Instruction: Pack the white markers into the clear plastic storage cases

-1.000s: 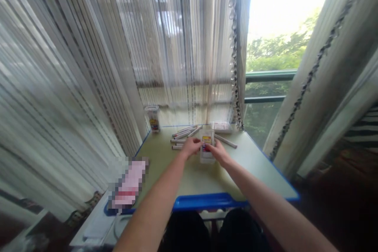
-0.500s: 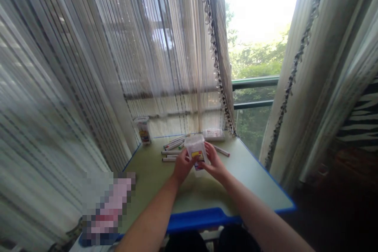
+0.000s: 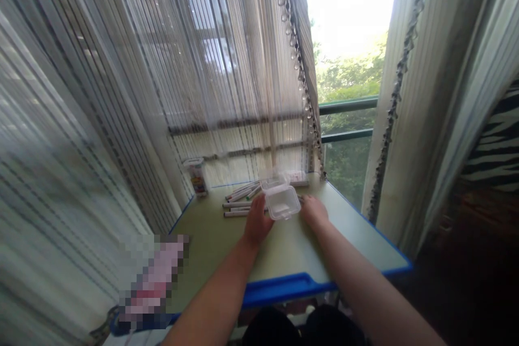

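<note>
My left hand (image 3: pixel 258 223) grips the clear plastic box (image 3: pixel 283 203) by its left side, its lid open and its mouth facing me. My right hand (image 3: pixel 315 212) is just right of the box, low over the table (image 3: pixel 290 251); I can't tell whether its fingers are closed on anything.

There're 2 hands (image 3: pixel 259 223), 3 boxes (image 3: pixel 279 198), 5+ mkrs (image 3: pixel 239 205).

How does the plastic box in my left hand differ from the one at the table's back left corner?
The held box, in your left hand, is tilted with its mouth toward you; the corner box stands upright. The held box shows its inside; the corner box shows a colored label. Both look clear plastic.
</note>
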`<state>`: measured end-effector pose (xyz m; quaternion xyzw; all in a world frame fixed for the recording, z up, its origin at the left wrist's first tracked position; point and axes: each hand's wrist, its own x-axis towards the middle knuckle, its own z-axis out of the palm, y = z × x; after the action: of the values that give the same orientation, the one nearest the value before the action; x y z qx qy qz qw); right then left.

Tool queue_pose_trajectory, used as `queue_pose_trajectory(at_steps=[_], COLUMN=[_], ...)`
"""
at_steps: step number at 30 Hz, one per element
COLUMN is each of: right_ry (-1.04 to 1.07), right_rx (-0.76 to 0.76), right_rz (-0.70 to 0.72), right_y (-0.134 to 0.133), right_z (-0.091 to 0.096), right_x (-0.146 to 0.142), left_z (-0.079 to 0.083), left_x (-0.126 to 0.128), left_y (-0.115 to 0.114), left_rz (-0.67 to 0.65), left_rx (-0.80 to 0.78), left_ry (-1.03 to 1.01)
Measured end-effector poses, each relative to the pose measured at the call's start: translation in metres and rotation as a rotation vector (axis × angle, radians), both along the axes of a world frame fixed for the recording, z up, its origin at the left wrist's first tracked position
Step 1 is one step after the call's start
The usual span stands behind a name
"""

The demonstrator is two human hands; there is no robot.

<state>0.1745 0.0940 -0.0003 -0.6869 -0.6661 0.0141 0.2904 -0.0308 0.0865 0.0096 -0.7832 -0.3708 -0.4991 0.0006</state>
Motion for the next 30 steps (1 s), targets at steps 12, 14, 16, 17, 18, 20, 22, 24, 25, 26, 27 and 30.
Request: queue_pose_trajectory(at_steps=[12, 14, 16, 17, 18, 20, 22, 24, 25, 26, 27, 30], right_ry=[0.129, 0.183, 0.221, 0.246, 0.279, 0.361, 0.437, 0.467, 0.475, 0.483, 0.492, 0.53], right_rx=[-0.05, -0.015, 0.028, 0.068, 0.12, 0.236, 0.322, 0.344, 0.342, 0.338, 0.337, 0.359], right_rz=[-0.178, -0.206, -0.215, -0.203, -0.178, -0.094, -0.001, 0.051, 0.062, 0.067, 0.068, 0.086], right_y=[-0.009, -0.006, -0.003, -0.002, -0.001, -0.001, -0.003, -0.006, -0.008, -0.009, -0.01, -0.012], right_z=[0.012, 0.013, 0.014, 0.015, 0.015, 0.016, 0.017, 0.018, 0.018, 0.018, 0.019, 0.019], right_x=[-0.003, 0.0, 0.001, 0.0, -0.001, -0.004, -0.009, -0.012, -0.013, -0.014, -0.014, -0.014], left_z=[-0.002, -0.003, -0.004, -0.004, -0.004, -0.005, -0.005, -0.005, -0.005, -0.005, -0.005, -0.004], left_x=[0.001, -0.002, -0.004, -0.005, -0.006, -0.006, -0.006, -0.006, -0.006, -0.006, -0.006, -0.005], left_y=[0.008, 0.012, 0.016, 0.017, 0.018, 0.019, 0.019, 0.018, 0.018, 0.017, 0.017, 0.016], left_rz=[0.07, 0.109, 0.136, 0.144, 0.15, 0.159, 0.164, 0.168, 0.171, 0.172, 0.172, 0.168], left_rx=[0.138, 0.161, 0.187, 0.202, 0.218, 0.239, 0.242, 0.237, 0.236, 0.237, 0.24, 0.252], left_ry=[-0.021, -0.052, -0.079, -0.091, -0.102, -0.121, -0.125, -0.113, -0.105, -0.1, -0.097, -0.1])
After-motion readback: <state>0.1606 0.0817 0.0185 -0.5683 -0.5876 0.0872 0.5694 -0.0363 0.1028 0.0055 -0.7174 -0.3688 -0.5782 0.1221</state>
